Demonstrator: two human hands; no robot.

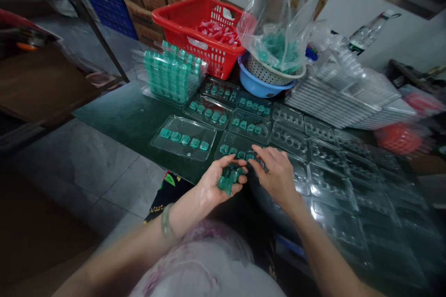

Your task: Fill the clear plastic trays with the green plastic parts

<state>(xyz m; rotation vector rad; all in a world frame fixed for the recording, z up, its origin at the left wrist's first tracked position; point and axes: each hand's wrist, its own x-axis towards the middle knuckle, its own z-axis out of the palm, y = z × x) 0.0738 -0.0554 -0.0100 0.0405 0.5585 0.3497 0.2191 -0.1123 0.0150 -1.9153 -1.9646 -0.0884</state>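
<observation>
My left hand (218, 181), palm up with curled fingers, holds several small translucent green plastic pieces (228, 181). Beside it, my right hand (275, 171) pinches a green plastic piece (250, 157) between thumb and index finger, at a row in a clear plastic tray (226, 139). Other green pieces sit in that row, left of my fingertips; its right end is hidden by my right hand. Another clear tray (181, 148), to the left, bears a row of green pieces. Behind these lie further filled trays (223, 111).
Clear trays without green pieces (327, 171) cover the right of the dark green table (114, 106). At the back stand stacked filled trays (170, 76), a red basket (174, 14) with pinkish pieces, a blue basin (259, 86) under a bag of green pieces (278, 51), and stacked clear trays (344, 93).
</observation>
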